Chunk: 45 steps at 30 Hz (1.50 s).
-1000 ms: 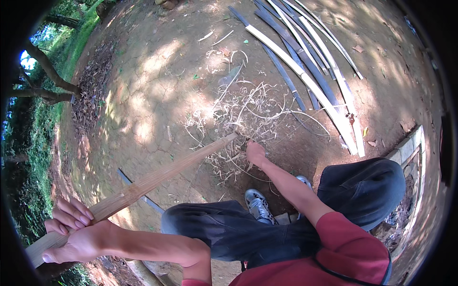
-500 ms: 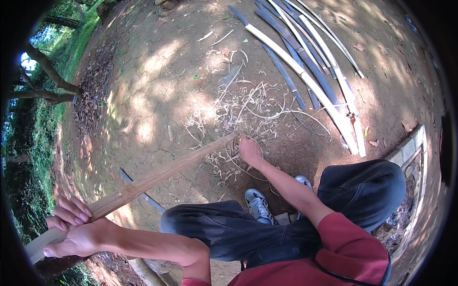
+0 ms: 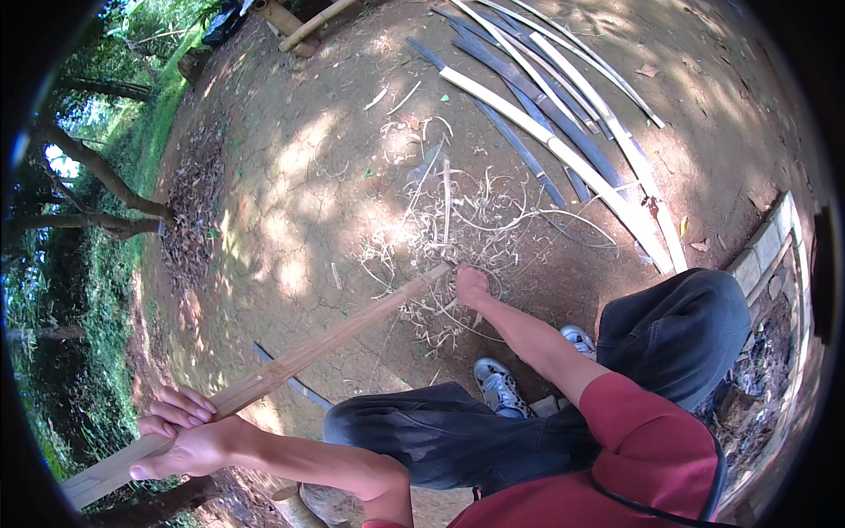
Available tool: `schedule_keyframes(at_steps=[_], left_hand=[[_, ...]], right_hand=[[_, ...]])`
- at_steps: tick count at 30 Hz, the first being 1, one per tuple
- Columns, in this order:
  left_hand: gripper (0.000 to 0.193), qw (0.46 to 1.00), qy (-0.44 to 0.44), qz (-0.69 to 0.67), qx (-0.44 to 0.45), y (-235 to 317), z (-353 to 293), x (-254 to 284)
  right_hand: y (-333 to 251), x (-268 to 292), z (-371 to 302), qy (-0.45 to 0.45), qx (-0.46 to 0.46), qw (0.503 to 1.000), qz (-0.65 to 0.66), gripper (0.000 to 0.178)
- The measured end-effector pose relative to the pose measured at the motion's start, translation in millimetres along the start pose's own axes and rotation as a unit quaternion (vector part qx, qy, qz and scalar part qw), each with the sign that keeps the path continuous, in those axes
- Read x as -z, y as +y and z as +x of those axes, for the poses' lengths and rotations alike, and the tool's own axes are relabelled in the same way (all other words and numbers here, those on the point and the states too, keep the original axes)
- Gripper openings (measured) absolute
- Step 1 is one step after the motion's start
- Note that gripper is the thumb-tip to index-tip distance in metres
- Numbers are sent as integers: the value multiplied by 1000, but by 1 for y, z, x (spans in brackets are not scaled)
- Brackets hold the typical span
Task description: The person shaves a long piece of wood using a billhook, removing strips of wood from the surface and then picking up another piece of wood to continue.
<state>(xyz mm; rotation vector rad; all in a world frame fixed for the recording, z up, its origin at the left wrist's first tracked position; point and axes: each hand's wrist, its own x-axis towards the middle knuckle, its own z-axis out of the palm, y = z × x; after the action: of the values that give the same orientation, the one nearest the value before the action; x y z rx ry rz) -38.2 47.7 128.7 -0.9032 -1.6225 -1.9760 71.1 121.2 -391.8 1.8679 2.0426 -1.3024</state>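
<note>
A long light-brown bamboo slat (image 3: pixel 343 327) slants from the lower left up to the middle of the head view. My left hand (image 3: pixel 189 431) is closed around its near part, fingers over the top and thumb beneath. At the slat's far end my right hand (image 3: pixel 471 286) is closed; what it grips is hidden by the fist. Just beyond that end a thin pale strip (image 3: pixel 446 198) lies over a heap of curled shavings (image 3: pixel 493 211) on the dirt.
Several long pale and dark strips (image 3: pixel 550 141) lie fanned out at the far right. A dark strip (image 3: pixel 295 377) lies beneath the slat. Brick edging (image 3: pixel 764 238) runs along the right. Tree branches (image 3: pixel 106 180) and grass border the left; cut logs (image 3: pixel 290 31) are at the back.
The view has shifted a little, showing more of the back logs. The thin strip just beyond the slat's far end has come into sight. Both hands keep their grips.
</note>
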Motion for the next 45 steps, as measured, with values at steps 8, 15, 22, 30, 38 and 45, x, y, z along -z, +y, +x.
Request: schedule_keyframes(at_steps=[8, 15, 22, 30, 38, 45], left_hand=[[62, 1000, 18, -2, 1, -8, 13, 14], [59, 998, 49, -31, -16, -10, 40, 41], [63, 986, -36, -161, -2, -33, 49, 47], [68, 954, -188, -234, -21, -34, 58, 15], [75, 977, -141, -156, -21, -37, 32, -5], [72, 983, -69, -156, -60, -27, 4, -20]], right_hand=[[-1, 60, -41, -107, 45, 988, 99, 24], [-82, 167, -83, -121, 154, 966, 166, 42], [-158, 255, -198, -50, 335, 932, 127, 49], [-161, 276, -231, 35, 381, 905, 186, 31], [-173, 275, -271, -12, 379, 909, 171, 26], [-195, 218, -293, 44, 401, 885, 232, 24]])
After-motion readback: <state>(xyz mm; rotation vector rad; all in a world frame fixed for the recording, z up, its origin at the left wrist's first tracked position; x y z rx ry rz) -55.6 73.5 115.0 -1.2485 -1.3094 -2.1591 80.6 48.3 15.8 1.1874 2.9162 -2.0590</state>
